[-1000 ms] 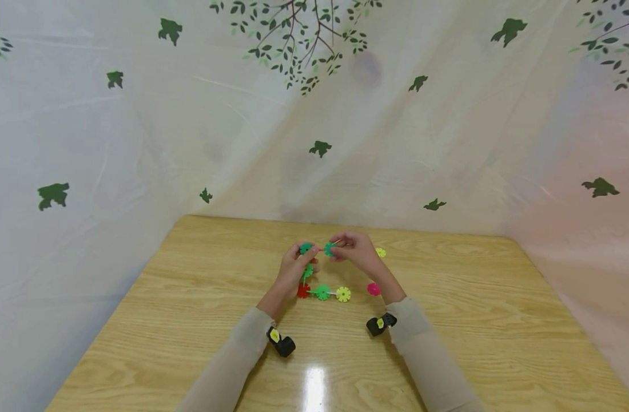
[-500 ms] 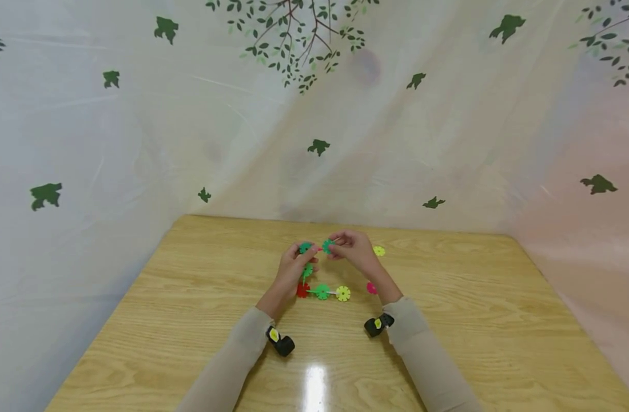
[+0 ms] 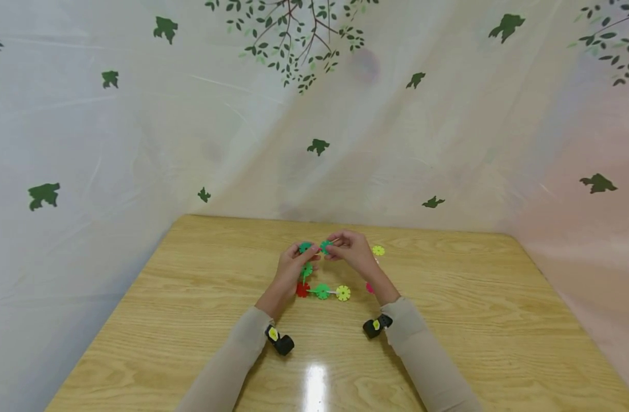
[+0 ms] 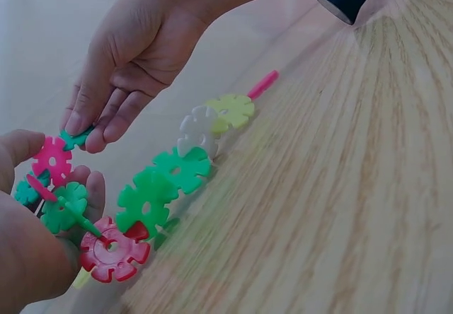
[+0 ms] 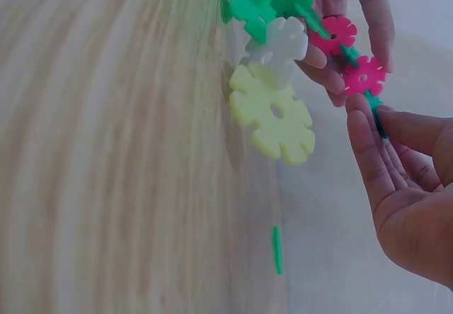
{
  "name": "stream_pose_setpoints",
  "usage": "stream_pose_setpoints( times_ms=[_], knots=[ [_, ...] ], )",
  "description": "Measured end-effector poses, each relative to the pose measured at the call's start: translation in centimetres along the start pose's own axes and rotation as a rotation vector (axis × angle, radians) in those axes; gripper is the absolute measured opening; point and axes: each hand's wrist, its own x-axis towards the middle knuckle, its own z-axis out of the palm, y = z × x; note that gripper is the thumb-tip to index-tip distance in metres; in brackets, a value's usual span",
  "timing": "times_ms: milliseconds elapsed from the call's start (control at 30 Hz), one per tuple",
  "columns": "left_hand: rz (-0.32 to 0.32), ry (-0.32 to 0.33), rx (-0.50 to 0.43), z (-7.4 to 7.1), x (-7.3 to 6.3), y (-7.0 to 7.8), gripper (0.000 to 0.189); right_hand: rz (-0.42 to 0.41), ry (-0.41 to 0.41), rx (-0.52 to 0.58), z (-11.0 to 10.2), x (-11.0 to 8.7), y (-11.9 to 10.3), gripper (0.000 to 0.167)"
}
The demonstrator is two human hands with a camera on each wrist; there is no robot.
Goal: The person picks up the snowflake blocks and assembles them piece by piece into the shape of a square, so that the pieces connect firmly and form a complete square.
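My left hand (image 3: 290,268) holds the far end of a chain of plastic snowflake discs, near a teal snowflake disc (image 3: 305,247). From there the chain runs down through a green disc (image 3: 307,269) to a red disc (image 3: 303,290), then right along the table to a yellow disc (image 3: 343,293). My right hand (image 3: 353,252) pinches another teal snowflake disc (image 3: 325,246) between thumb and fingers. In the left wrist view a pink disc (image 4: 53,160) lies between the hands, touching the edge of the pinched teal disc (image 4: 74,138).
On the wooden table (image 3: 479,309), a loose yellow disc (image 3: 378,250) lies beyond my right wrist. A pink disc (image 3: 370,288) is partly hidden by that wrist. Printed cloth (image 3: 263,171) hangs behind the table's far edge.
My right hand has moved slightly left with the teal disc, narrowing the space to my left hand. The left hand has stayed nearly still.
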Motion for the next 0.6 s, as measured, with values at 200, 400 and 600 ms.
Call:
stream_pose_setpoints(
  times_ms=[200, 400, 600],
  knots=[
    [-0.02, 0.008, -0.002, -0.19, 0.19, -0.06, 0.028, 0.013, 0.024, 0.024, 0.15, -0.09, -0.05, 0.024],
    [-0.029, 0.037, 0.002, -0.24, 0.16, 0.07, 0.032, 0.016, 0.054, 0.066, 0.44, -0.26, -0.4, 0.022],
    [-0.019, 0.054, -0.007, -0.28, 0.33, -0.01, 0.025, 0.043, 0.069, 0.066, 0.65, -0.4, -0.54, 0.022]
  ],
)
